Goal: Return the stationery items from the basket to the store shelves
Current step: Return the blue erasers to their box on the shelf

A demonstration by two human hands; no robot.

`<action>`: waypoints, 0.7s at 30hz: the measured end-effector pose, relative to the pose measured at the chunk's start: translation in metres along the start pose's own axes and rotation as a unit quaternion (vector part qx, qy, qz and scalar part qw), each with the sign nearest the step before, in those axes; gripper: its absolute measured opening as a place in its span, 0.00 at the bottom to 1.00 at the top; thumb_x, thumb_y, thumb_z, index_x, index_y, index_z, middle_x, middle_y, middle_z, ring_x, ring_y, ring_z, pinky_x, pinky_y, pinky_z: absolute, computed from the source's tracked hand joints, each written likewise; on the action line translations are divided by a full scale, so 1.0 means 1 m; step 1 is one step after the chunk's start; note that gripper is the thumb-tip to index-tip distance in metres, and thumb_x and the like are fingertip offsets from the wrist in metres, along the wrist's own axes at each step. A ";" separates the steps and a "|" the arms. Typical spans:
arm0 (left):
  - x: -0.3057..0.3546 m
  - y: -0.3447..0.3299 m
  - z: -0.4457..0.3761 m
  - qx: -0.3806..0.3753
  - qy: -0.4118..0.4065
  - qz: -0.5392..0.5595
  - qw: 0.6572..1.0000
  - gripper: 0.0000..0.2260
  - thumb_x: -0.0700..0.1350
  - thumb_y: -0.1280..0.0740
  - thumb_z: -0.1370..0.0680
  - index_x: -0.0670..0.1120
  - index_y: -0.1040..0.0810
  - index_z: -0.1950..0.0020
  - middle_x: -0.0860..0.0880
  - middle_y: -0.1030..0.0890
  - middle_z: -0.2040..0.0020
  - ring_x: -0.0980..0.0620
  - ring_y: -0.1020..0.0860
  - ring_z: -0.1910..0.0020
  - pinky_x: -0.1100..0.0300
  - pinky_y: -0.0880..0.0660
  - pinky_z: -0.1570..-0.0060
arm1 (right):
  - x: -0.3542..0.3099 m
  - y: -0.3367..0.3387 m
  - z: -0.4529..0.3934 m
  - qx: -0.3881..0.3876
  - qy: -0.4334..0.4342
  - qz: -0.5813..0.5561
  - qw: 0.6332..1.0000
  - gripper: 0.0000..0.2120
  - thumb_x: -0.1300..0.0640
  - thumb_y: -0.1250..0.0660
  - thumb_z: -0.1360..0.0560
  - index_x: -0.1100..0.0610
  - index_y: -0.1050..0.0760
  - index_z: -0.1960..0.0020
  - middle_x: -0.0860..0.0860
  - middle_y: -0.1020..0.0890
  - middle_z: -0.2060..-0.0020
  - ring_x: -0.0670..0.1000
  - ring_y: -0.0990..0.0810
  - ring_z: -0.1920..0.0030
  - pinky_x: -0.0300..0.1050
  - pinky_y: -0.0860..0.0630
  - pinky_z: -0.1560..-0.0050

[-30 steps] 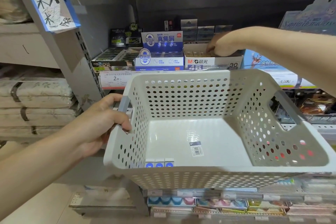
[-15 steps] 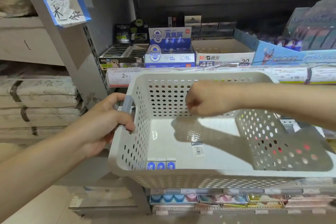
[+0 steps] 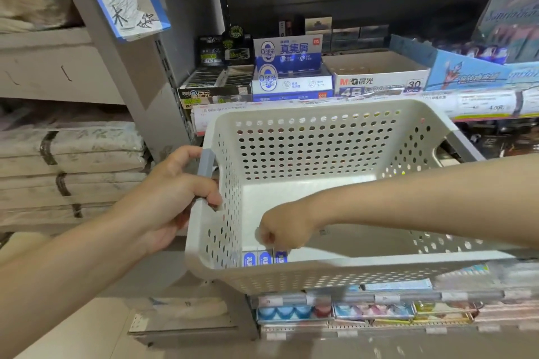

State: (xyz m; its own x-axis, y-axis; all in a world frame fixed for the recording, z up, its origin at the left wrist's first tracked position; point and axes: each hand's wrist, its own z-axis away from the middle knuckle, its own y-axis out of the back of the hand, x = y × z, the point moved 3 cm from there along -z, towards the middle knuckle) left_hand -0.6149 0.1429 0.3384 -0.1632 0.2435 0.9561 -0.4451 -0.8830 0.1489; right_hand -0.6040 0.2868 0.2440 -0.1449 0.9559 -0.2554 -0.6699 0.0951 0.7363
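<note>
While left hand (image 3: 163,198) grips basket (image 3: 320,274) handle, right hand (image 3: 281,232) reaches down, fingers curled over blue eraser boxes (image 3: 264,259) at near-left corner; grasp unclear. Step: pick-up. Next: lift box to matching blue display box (image 3: 291,79) on shelf.

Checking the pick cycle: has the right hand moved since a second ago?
Yes. The right hand left the M&G box on the shelf and came down into the basket, now at the blue eraser boxes.
</note>
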 end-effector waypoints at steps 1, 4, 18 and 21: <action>0.000 0.000 0.001 0.002 0.000 0.003 1.000 0.23 0.24 0.39 0.33 0.49 0.26 0.48 0.44 0.18 0.69 0.44 0.22 0.70 0.51 0.23 0.64 | 0.000 0.002 -0.001 0.002 0.007 -0.008 1.000 0.05 0.67 0.42 0.23 0.63 0.29 0.56 0.57 0.26 0.60 0.55 0.27 0.62 0.41 0.29 0.67; 0.002 0.000 0.002 0.004 0.003 0.006 1.000 0.23 0.24 0.38 0.33 0.49 0.26 0.48 0.44 0.17 0.69 0.46 0.21 0.71 0.54 0.22 0.69 | 0.001 0.006 -0.001 0.002 0.006 -0.045 0.999 0.04 0.63 0.38 0.23 0.63 0.27 0.53 0.53 0.26 0.65 0.50 0.28 0.68 0.40 0.27 0.65; 0.015 -0.013 0.011 0.017 0.009 0.007 1.000 0.23 0.25 0.38 0.33 0.49 0.25 0.49 0.43 0.17 0.66 0.43 0.20 0.68 0.52 0.23 0.67 | 0.011 0.017 0.002 0.006 0.016 -0.130 0.991 0.15 0.64 0.28 0.28 0.67 0.24 0.43 0.58 0.23 0.55 0.50 0.24 0.63 0.41 0.22 0.54; 0.018 -0.016 0.011 0.019 0.007 0.008 1.000 0.22 0.25 0.38 0.33 0.50 0.25 0.49 0.44 0.17 0.67 0.44 0.20 0.68 0.54 0.24 0.68 | 0.014 0.019 0.002 -0.012 0.004 -0.128 0.992 0.16 0.63 0.29 0.28 0.65 0.24 0.42 0.55 0.23 0.58 0.47 0.25 0.65 0.39 0.22 0.56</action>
State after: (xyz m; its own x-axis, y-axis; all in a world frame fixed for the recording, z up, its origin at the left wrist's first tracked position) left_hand -0.6004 0.1569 0.3556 -0.1825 0.2357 0.9545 -0.4092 -0.9010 0.1442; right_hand -0.6172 0.3023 0.2561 0.0273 0.8989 -0.4372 -0.7031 0.3282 0.6309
